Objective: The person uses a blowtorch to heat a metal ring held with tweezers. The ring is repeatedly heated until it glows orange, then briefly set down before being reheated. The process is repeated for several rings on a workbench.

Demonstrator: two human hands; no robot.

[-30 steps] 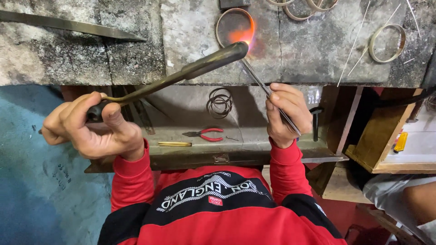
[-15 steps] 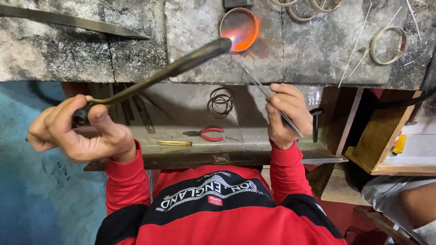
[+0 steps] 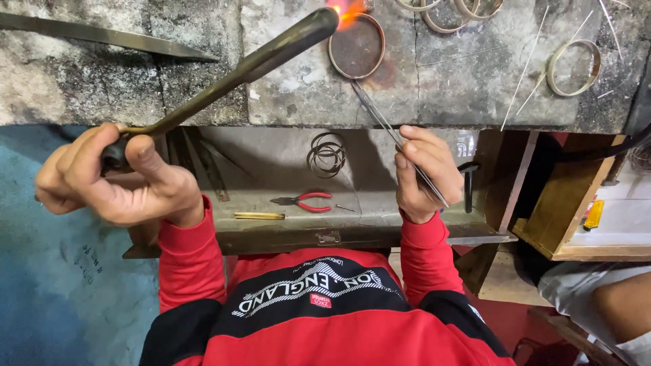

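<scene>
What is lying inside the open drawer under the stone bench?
The drawer shows red-handled pliers, a brass rod and coiled wire rings. The right hand covers part of its right side.

The torch (image 3: 237, 74) is a long, dark metal tube, slanting up from the lower left to a thick nozzle with an orange flame at its tip, just over the rim of the ring (image 3: 357, 46). The ring, a thin brass-coloured hoop, lies flat on the grey stone slab. The tweezers (image 3: 397, 144), slim and silvery, slant with their tips touching the ring's lower edge.

Scorched stone workbench (image 3: 102, 88), blue floor (image 3: 41, 305), wooden shelf (image 3: 576, 224).
</scene>
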